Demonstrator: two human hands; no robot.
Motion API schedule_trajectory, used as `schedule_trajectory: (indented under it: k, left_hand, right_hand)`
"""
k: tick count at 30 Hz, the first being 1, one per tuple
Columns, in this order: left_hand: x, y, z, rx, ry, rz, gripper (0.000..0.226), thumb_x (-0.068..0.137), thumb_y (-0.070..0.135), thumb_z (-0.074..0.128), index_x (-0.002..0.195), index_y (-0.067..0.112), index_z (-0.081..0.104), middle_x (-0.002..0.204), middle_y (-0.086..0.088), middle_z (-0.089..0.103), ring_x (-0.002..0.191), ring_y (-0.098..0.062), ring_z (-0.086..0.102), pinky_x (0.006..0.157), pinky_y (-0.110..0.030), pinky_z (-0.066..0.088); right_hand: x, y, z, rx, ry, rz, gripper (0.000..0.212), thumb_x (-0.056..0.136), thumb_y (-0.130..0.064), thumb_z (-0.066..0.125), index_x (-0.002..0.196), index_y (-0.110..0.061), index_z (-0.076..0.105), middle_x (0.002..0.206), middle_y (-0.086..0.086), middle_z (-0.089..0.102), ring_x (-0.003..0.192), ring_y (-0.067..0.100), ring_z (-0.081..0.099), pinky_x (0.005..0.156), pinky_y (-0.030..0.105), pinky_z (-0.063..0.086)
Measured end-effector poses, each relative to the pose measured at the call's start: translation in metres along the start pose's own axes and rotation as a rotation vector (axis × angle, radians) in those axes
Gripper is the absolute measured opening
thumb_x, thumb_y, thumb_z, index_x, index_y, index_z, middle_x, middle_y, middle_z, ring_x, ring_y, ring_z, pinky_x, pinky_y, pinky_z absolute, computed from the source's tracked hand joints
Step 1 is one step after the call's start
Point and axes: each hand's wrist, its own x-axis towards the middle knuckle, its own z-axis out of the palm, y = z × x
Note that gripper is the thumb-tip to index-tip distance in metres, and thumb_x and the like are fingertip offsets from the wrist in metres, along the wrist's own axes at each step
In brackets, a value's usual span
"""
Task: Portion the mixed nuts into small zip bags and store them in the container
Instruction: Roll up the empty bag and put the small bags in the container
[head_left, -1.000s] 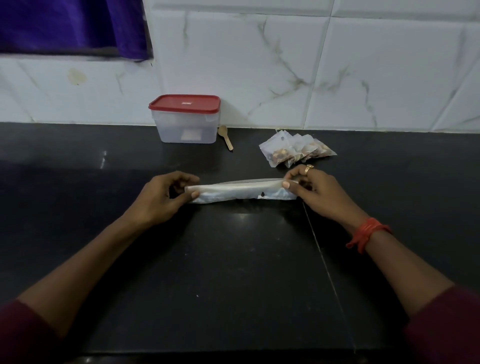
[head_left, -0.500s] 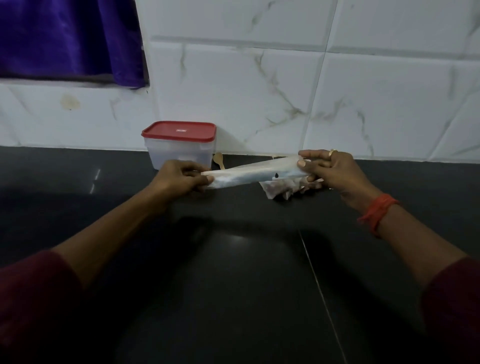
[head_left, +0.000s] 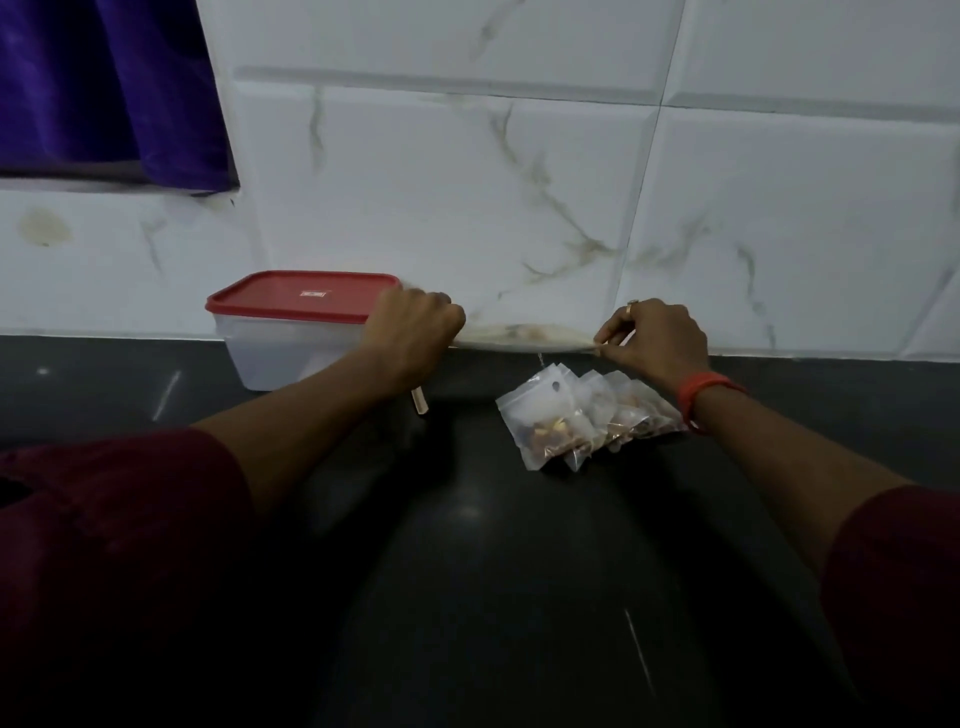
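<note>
Black counter (head_left: 467, 571) | left hand (head_left: 415, 327), right hand (head_left: 660, 338) grip rolled bag (head_left: 524, 336) ends

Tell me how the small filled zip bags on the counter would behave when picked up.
Probably floppy: the small zip bags are thin clear film, and the nuts gather at one end. Likely slippery, since they lie overlapped in a loose fan on the smooth counter. Pushed, they would slide rather than roll.
</note>
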Motion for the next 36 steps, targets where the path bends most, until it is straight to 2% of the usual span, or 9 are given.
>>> schedule_trajectory:
  k: [5,9,12,16,18,23,27,32,36]
  left_hand:
    - [0.017,0.016,0.009,0.199,-0.076,0.05,0.033,0.091,0.003,0.053,0.069,0.02,0.035,0.082,0.002,0.064,0.083,-0.024,0.064,0.076,-0.034,0.03]
    - [0.024,0.02,0.019,0.19,-0.156,0.046,0.023,0.093,0.004,0.052,0.078,0.021,0.046,0.085,0.0,0.068,0.081,-0.022,0.065,0.084,-0.035,0.035]
    - [0.023,0.018,0.027,0.207,-0.2,0.07,0.029,0.098,0.011,0.052,0.072,0.018,0.042,0.078,0.0,0.062,0.077,-0.022,0.058,0.089,-0.037,0.033]
    - [0.016,0.016,0.026,0.287,-0.223,0.134,0.017,0.099,0.029,0.051,0.102,0.018,0.064,0.11,-0.002,0.064,0.11,-0.026,0.051,0.094,-0.041,0.032]
    - [0.011,0.014,0.021,0.313,-0.171,0.151,0.024,0.098,0.033,0.052,0.11,0.017,0.066,0.12,-0.006,0.06,0.118,-0.03,0.047,0.099,-0.044,0.032]
    - [-0.019,-0.018,0.011,0.034,0.264,0.069,0.036,0.096,0.038,0.047,0.12,0.015,0.06,0.128,-0.01,0.059,0.115,-0.033,0.052,0.101,-0.049,0.031]
    - [-0.054,-0.067,0.008,-0.192,0.409,-0.167,0.039,0.095,0.037,0.048,0.127,0.017,0.056,0.139,-0.011,0.052,0.128,-0.034,0.045,0.105,-0.05,0.029]
    - [-0.091,-0.116,0.022,-0.438,0.443,-0.665,0.046,0.093,0.033,0.054,0.134,0.014,0.051,0.147,-0.014,0.044,0.136,-0.035,0.038,0.108,-0.05,0.031]
    - [-0.107,-0.139,0.031,-0.981,0.205,-1.127,0.052,0.1,0.036,0.048,0.138,0.0,0.048,0.143,-0.022,0.049,0.127,-0.036,0.048,0.101,-0.042,0.039]
  right_hand:
    - [0.018,0.0,0.024,-0.12,-0.045,0.026,0.013,0.073,-0.016,0.075,0.073,-0.029,0.075,0.074,-0.011,0.072,0.082,0.015,0.069,0.074,0.03,0.055]
    - [0.027,0.0,0.033,-0.141,-0.109,0.011,0.016,0.076,-0.014,0.077,0.073,-0.029,0.075,0.074,-0.01,0.073,0.082,0.014,0.07,0.076,0.03,0.056]
    - [0.031,0.004,0.032,-0.138,-0.157,-0.01,0.022,0.081,-0.012,0.068,0.082,-0.032,0.077,0.079,-0.011,0.074,0.084,0.013,0.069,0.073,0.028,0.052]
    - [0.027,0.007,0.027,-0.103,-0.162,-0.012,0.03,0.084,-0.016,0.058,0.096,-0.036,0.076,0.093,-0.01,0.075,0.094,0.016,0.067,0.074,0.028,0.049]
    - [0.022,0.0,0.022,-0.084,-0.094,0.004,0.029,0.082,-0.016,0.057,0.098,-0.034,0.074,0.087,-0.01,0.073,0.09,0.017,0.067,0.077,0.03,0.052]
    - [0.012,-0.044,0.013,0.035,0.056,-0.096,0.023,0.082,-0.02,0.059,0.096,-0.031,0.074,0.084,-0.011,0.07,0.079,0.012,0.063,0.076,0.029,0.051]
    - [0.007,-0.101,0.019,0.145,0.03,-0.189,0.019,0.083,-0.023,0.062,0.096,-0.028,0.075,0.086,-0.012,0.071,0.086,0.007,0.065,0.081,0.027,0.052]
    - [0.001,-0.166,0.049,0.288,-0.062,-0.167,0.016,0.089,-0.03,0.062,0.096,-0.023,0.074,0.089,-0.007,0.073,0.096,0.015,0.069,0.087,0.028,0.052]
    - [-0.011,-0.202,0.071,0.431,-0.173,-0.06,0.027,0.1,-0.032,0.052,0.09,-0.014,0.069,0.091,0.005,0.07,0.095,0.024,0.065,0.081,0.029,0.048]
